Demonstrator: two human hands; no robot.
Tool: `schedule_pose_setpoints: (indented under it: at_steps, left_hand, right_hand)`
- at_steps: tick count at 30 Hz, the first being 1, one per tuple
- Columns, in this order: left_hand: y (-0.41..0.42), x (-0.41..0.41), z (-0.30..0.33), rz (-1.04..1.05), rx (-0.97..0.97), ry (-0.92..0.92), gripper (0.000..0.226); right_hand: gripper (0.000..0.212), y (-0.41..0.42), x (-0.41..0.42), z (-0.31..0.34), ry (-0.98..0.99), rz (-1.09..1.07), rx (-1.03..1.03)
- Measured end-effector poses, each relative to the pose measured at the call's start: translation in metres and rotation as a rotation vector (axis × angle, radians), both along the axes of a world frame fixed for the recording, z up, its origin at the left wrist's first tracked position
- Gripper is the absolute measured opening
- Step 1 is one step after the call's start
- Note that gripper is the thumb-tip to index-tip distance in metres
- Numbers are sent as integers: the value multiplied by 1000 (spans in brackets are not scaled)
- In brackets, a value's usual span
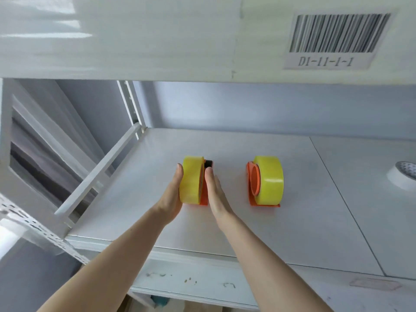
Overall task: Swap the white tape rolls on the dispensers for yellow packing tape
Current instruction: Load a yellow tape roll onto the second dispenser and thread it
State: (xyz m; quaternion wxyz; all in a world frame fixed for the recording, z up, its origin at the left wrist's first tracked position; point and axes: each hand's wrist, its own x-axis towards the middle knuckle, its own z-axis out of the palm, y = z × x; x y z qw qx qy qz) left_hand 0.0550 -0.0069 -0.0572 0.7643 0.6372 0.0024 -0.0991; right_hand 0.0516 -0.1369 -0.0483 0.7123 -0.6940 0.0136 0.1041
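Two orange tape dispensers stand on a white shelf, each carrying a yellow tape roll. The left yellow roll sits upright on its orange dispenser, which is mostly hidden. My left hand lies flat against the roll's left face with straight fingers. My right hand presses with straight fingers against the right side of that dispenser. The right yellow roll sits on the second orange dispenser, untouched. A white tape roll lies flat at the shelf's right edge.
An upper shelf beam with a barcode label hangs overhead. A white perforated upright and side rail bound the shelf on the left. A seam runs across the shelf board right of the dispensers.
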Motion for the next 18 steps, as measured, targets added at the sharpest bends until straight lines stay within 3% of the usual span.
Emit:
schedule_pose_setpoints:
  at_steps: [4, 13, 18]
  left_hand:
    - [-2, 7, 0, 21, 15, -3, 60]
    - [-29, 15, -3, 21, -14, 29, 70]
    - [-54, 23, -10, 22, 8, 58, 82]
  right_hand:
    - [49, 10, 4, -4, 13, -27, 8]
    - [25, 0, 15, -4, 23, -109, 8]
    - [45, -19, 22, -11, 24, -149, 1]
